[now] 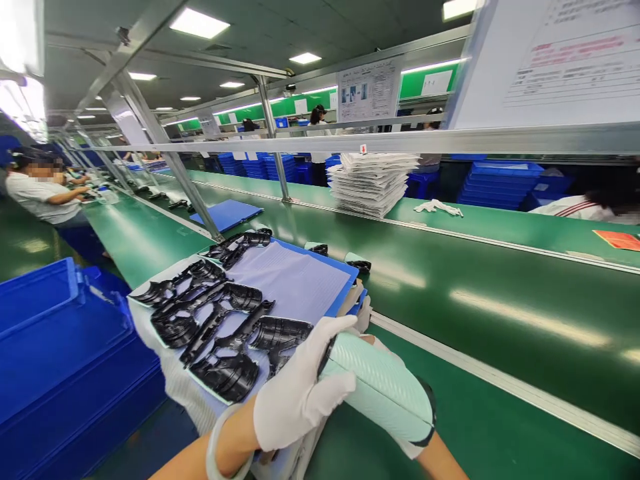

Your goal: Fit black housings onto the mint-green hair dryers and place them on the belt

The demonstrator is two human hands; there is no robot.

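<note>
"Where's our mint-green shell?"

"At five o'clock in our view, above the green bench."

"And our hands?"

"Our gloved left hand pinches one end between thumb and fingers. Our right hand is mostly hidden behind it; we can't tell its grip."

"Nearby?"

"We see black casings at ten o'clock from the shell."

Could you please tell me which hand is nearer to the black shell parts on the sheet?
Left. The left hand is just beside the black shell parts; the right hand is farther away, mostly hidden behind the mint-green shell.
</note>
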